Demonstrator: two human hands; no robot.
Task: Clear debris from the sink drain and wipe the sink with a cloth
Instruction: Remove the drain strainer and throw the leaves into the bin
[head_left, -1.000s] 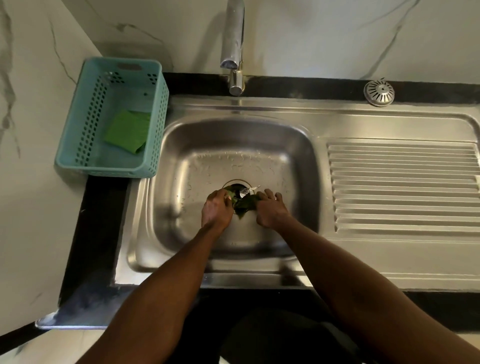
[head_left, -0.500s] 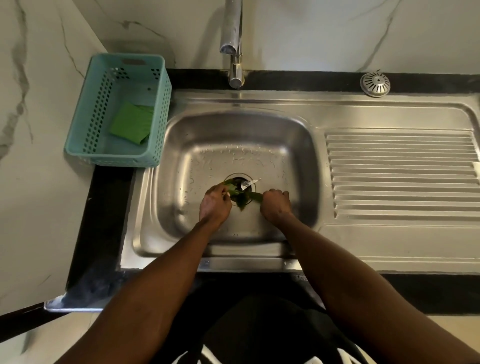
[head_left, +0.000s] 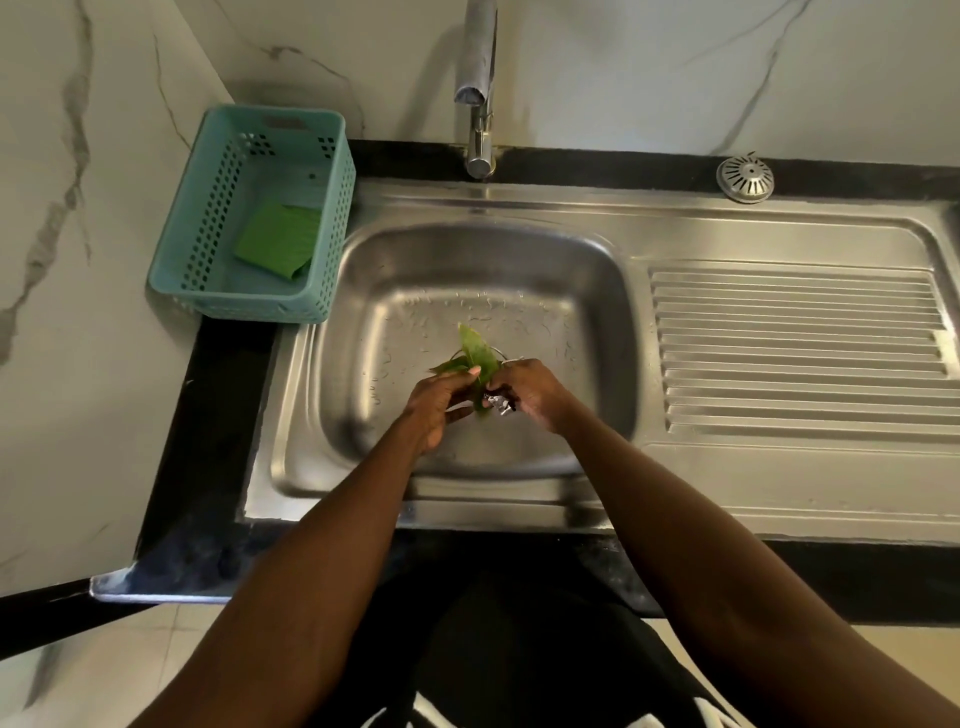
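Debris, green leaves, held up over the middle of the sink basin, clear of the floor of it; both hands meet there. Left hand grasps the lower ends of the leaves, fingers curled round them, blades sticking up and away past the fingertips. Right hand just beside it, touching or nearly so, fingers curled over a small crumpled silvery scrap and the edge of the leaves. Drain mostly hidden behind the leaves and hands; only a thin arc of its rim shows. Water droplets scattered on the basin floor beyond the hands. Both forearms bare, reaching in from the near edge. Ribbed draining board to the right of the basin, same steel sheet. Tap stands at the back, spout over the basin's far rim. Round metal strainer cap on the dark counter strip at back right. Teal perforated basket left of the sink against the marble wall, a folded green cloth lying inside it, well apart from the hands
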